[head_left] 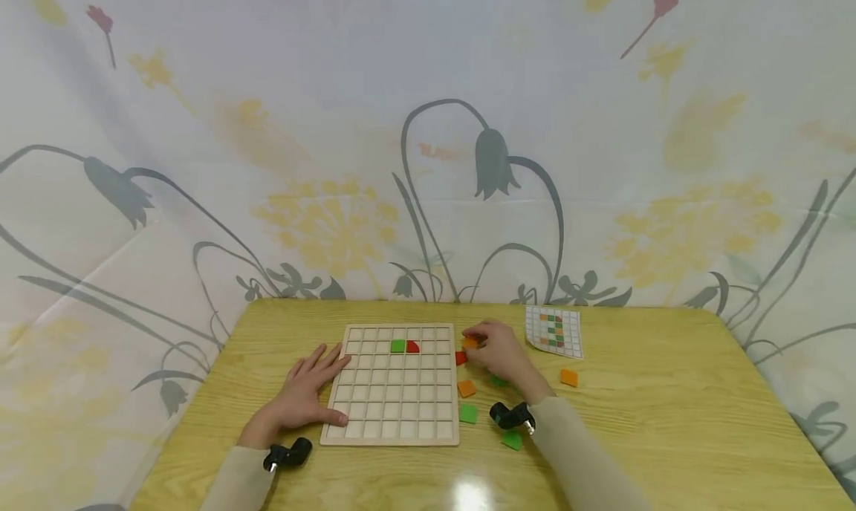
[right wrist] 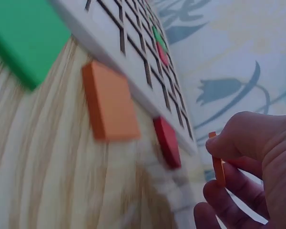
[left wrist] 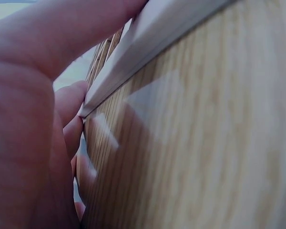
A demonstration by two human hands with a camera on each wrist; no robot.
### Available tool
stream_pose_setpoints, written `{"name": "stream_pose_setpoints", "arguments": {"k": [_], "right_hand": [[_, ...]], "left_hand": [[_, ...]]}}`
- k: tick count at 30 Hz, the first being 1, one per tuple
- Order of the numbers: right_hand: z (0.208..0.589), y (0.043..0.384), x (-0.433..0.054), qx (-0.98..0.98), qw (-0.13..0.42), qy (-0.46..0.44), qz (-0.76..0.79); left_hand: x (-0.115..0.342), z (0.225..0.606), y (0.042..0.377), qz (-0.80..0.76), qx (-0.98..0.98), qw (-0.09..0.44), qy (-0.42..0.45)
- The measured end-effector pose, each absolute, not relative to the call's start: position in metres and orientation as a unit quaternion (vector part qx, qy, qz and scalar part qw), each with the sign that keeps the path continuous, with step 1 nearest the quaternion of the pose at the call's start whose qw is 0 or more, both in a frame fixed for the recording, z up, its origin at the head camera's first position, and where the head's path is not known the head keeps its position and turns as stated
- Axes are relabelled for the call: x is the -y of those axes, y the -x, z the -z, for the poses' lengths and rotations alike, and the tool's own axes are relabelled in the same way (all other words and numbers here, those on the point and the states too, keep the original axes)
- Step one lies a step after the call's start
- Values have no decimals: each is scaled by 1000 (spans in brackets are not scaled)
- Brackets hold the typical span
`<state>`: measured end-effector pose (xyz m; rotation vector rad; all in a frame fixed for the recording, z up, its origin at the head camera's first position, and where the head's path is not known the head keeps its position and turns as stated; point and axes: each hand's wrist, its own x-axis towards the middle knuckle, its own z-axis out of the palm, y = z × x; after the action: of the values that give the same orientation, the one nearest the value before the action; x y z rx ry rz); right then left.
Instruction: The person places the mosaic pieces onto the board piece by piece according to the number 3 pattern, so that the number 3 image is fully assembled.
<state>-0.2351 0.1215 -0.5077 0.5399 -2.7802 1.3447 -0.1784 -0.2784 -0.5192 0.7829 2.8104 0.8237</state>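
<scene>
A light wooden grid board (head_left: 394, 403) lies on the table, with a green square tile (head_left: 397, 346) and a red round-cornered tile (head_left: 412, 347) side by side in its upper cells. My left hand (head_left: 304, 394) is spread along the board's left side, fingertips and thumb resting on the rim. Beyond the right edge, my right hand (head_left: 500, 356) pinches an orange tile (right wrist: 218, 167) between thumb and fingers, held on edge in the right wrist view. A red tile (head_left: 461, 358) lies just below that hand, close by the rim.
Right of the board lie another orange tile (head_left: 466, 388), a green square (head_left: 468, 414) and a green tile (head_left: 512, 440) near my wrist. Farther right is an orange tile (head_left: 568, 377). A printed pattern card (head_left: 555, 333) with a curled corner lies at the back.
</scene>
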Motion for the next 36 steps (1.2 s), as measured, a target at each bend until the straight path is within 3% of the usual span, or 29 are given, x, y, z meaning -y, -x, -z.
{"name": "stream_pose_setpoints", "arguments": {"k": [12,36], "right_hand": [[498,241,-83,865,15,-195,-461],[520,246,-9,856,20,-222,-466]], "left_hand": [[277,517,179,-274,-925,62,-256],[278,520,177,-278,-923,47,-260]]}}
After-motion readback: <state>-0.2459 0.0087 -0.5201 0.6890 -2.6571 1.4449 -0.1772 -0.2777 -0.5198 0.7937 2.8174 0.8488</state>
